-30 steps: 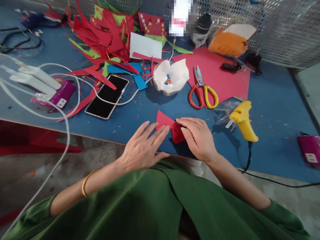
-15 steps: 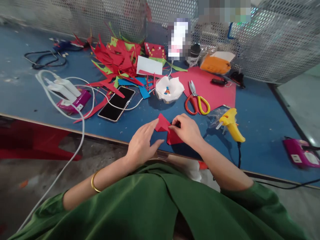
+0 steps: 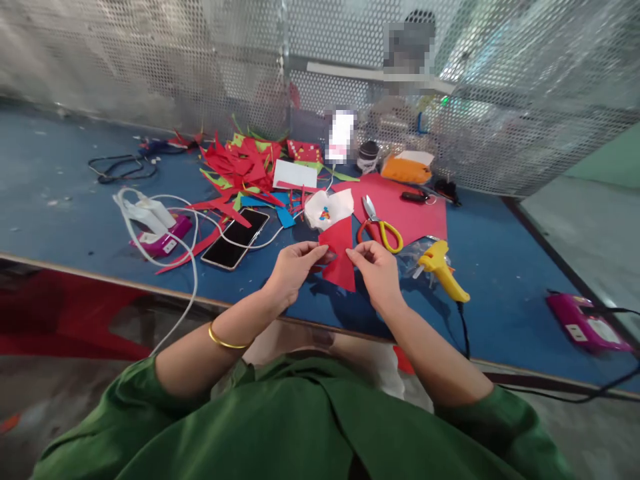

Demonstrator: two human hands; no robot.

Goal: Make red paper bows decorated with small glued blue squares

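Observation:
Between my two hands a piece of red paper (image 3: 339, 257) is held up above the table's front edge, wide at its top and bottom and narrow in the middle. My left hand (image 3: 295, 267) pinches its left side at the narrow part, thumb and fingers closed. On the opposite side my right hand (image 3: 376, 270) pinches the other edge. Just beyond the paper stands a white petal-shaped bowl (image 3: 340, 203) with small coloured bits in it. Scissors (image 3: 376, 225) with red and yellow handles lie beyond my right hand.
A yellow hot glue gun (image 3: 443, 270) lies right of my hands. Red card (image 3: 420, 223) lies beneath the scissors. At left are a black phone (image 3: 235, 243), a purple power strip (image 3: 173, 237) with a white cable, and a heap of paper scraps (image 3: 245, 163).
The red paper has been lifted off the table and opened from its folded shape. My left hand has gone from spread fingers to a pinch on it. The camera view has tilted up.

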